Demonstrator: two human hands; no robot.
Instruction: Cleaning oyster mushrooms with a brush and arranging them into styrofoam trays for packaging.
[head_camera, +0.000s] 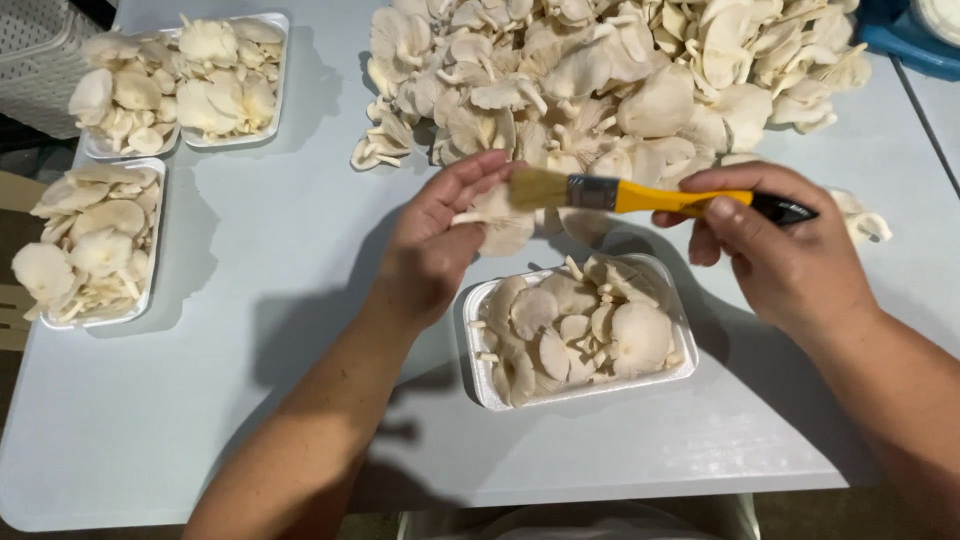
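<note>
Mushroom (497, 218) cleaning is showing in the head view: the left hand (438, 240) is pinching one pale oyster mushroom above the desk (280, 260), its grip closed on the stem side, while the right hand (775, 245) is closing its grip on a yellow-handled brush (640, 195) whose bristles are touching the cap. A part-filled white tray (580, 330) is sitting just below, with the big loose pile (610, 80) behind. Pressing the bristles too hard could be tearing the thin cap, and a loose pinch might be letting it drop beside the tray.
</note>
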